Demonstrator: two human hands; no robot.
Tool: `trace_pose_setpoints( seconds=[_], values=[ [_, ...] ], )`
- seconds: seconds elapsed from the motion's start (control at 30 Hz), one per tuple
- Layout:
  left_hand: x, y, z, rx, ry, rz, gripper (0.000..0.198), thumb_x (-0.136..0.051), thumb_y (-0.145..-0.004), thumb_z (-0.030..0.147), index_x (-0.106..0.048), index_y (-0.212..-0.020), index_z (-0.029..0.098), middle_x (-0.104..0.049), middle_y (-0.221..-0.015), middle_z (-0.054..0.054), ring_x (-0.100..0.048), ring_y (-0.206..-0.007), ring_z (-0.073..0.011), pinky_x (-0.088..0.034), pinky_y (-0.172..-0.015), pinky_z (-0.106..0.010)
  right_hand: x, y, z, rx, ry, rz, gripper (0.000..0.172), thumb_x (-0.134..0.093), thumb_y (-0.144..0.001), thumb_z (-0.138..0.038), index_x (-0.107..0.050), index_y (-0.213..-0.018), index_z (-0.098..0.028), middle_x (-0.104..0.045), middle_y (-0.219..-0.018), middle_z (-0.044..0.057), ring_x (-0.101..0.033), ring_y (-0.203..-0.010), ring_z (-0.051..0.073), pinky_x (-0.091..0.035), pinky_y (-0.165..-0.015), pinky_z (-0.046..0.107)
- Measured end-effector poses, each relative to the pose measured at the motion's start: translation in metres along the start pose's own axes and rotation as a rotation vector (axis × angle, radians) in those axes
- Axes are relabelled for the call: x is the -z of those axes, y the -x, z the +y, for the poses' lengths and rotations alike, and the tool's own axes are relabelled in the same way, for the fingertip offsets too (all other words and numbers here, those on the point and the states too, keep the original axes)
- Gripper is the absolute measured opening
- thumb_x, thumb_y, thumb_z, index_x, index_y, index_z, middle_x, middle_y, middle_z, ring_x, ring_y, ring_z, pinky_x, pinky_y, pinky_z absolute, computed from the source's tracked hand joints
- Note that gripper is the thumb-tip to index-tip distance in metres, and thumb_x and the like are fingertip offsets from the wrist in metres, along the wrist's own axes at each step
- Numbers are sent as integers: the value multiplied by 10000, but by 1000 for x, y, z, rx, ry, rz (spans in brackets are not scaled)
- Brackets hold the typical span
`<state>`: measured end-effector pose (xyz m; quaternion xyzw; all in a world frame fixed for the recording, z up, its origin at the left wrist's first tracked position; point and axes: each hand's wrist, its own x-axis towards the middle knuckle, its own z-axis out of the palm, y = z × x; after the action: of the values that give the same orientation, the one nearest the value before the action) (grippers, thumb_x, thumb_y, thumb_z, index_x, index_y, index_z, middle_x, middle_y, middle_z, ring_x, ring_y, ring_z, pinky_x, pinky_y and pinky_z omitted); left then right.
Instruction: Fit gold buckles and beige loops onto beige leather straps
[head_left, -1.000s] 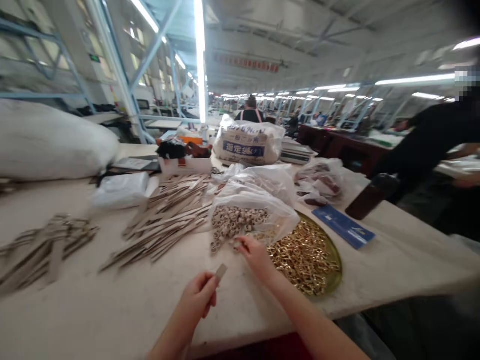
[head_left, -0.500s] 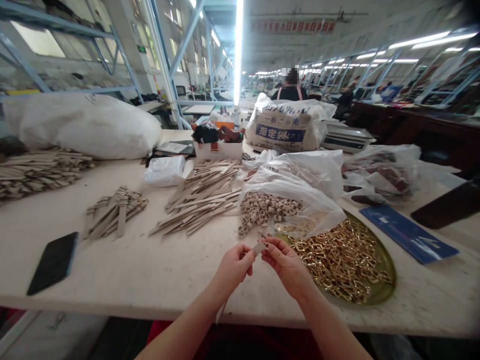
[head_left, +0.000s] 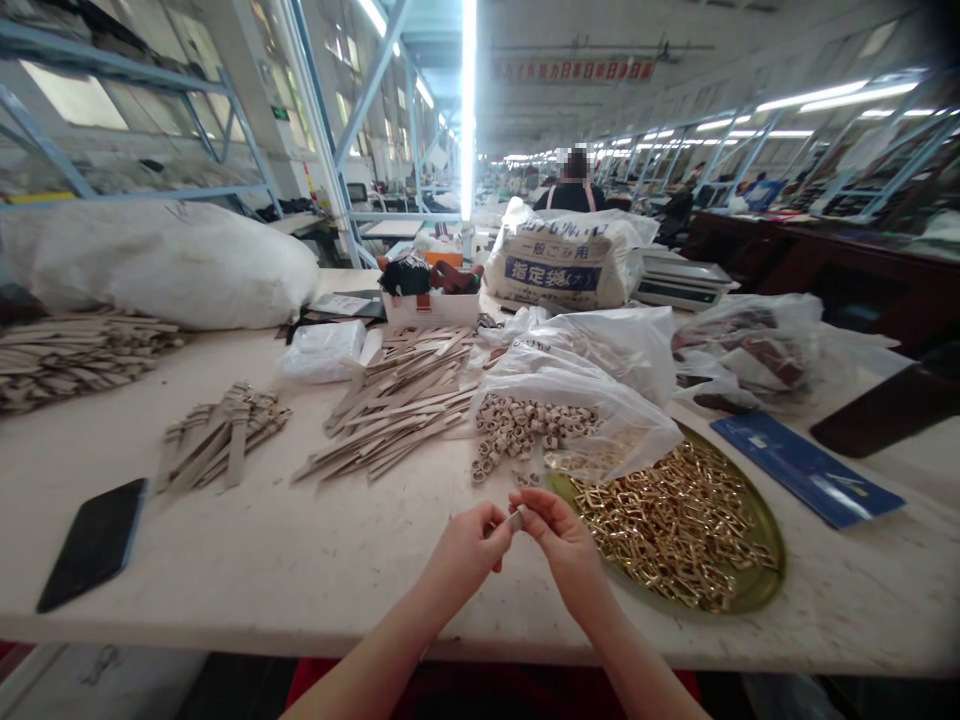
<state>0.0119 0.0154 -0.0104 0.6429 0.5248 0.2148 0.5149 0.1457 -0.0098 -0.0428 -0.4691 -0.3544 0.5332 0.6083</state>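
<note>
Near the table's front edge, my left hand point(head_left: 474, 540) pinches a beige strip point(head_left: 516, 520) between thumb and fingers. From the other side my right hand point(head_left: 556, 530) closes its fingertips on the same strip's end; any small part there is hidden. Just beyond the hands lie beige loops point(head_left: 525, 425), partly inside a clear plastic bag point(head_left: 630, 420). Gold buckles point(head_left: 675, 520) fill a round olive tray point(head_left: 772, 560) to the right. Loose beige strips point(head_left: 397, 400) are heaped left of the loops.
A phone point(head_left: 94, 540) lies at the left front, near a bundle of strips point(head_left: 229, 435). A blue card point(head_left: 806, 470) and a dark object point(head_left: 885, 405) are at the right. White bags, a box point(head_left: 431, 308) and a scale point(head_left: 682, 280) stand behind. A person point(head_left: 571, 185) sits farther back.
The view has shifted slightly. My right fingers have moved in closer over the strip's end, and less of the strip shows. The strip's tail below my left hand is no longer visible.
</note>
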Motion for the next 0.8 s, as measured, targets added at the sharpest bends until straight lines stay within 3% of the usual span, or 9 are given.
trace_pose_setpoints(
  seconds=[0.1,0.2,0.33,0.47,0.63,0.8],
  values=[
    [1,4,3,-25,-18,-4,291,-448,-770,429,-512,-658,168,-473,-445,57,-396,-420,-87,-282,-444,-204,4,3,2,-89,-47,-22,335,-683,-669,-402,-617,-940,-217,-658,-896,31,-583,-844,171,-444,-798,338],
    [3,8,5,-80,-35,12,286,-434,-787,411,-528,-681,163,-504,-489,44,-443,-468,-93,-309,-477,-205,8,7,1,-155,6,-32,269,-643,-709,-416,-627,-854,-189,-619,-742,4,-542,-684,126,-437,-685,283],
    [5,14,7,-119,-28,-38,230,-419,-800,336,-536,-717,156,-536,-557,26,-450,-504,-87,-324,-490,-198,9,10,-5,-139,112,-108,242,-613,-739,-407,-606,-746,-165,-539,-628,-19,-467,-609,104,-380,-609,248],
    [6,19,4,-85,115,-145,226,-399,-779,210,-487,-979,151,-580,-690,11,-455,-518,-80,-365,-476,-188,9,12,-8,-149,126,-101,236,-589,-755,-405,-591,-778,-170,-521,-636,-22,-452,-621,109,-369,-622,255],
    [6,20,-2,-82,124,-118,276,-368,-773,153,-403,-1047,158,-584,-682,15,-454,-508,-80,-367,-466,-192,6,18,-12,-121,227,-167,265,-610,-726,-430,-566,-691,-171,-488,-593,-27,-430,-596,114,-342,-590,257],
    [7,23,4,-89,111,-142,239,-385,-790,187,-401,-1027,164,-589,-709,7,-495,-555,-93,-396,-514,-210,6,20,-14,-204,-28,-196,328,-513,-786,-485,-561,-703,-172,-520,-627,-11,-458,-599,113,-361,-592,257]
  ],
)
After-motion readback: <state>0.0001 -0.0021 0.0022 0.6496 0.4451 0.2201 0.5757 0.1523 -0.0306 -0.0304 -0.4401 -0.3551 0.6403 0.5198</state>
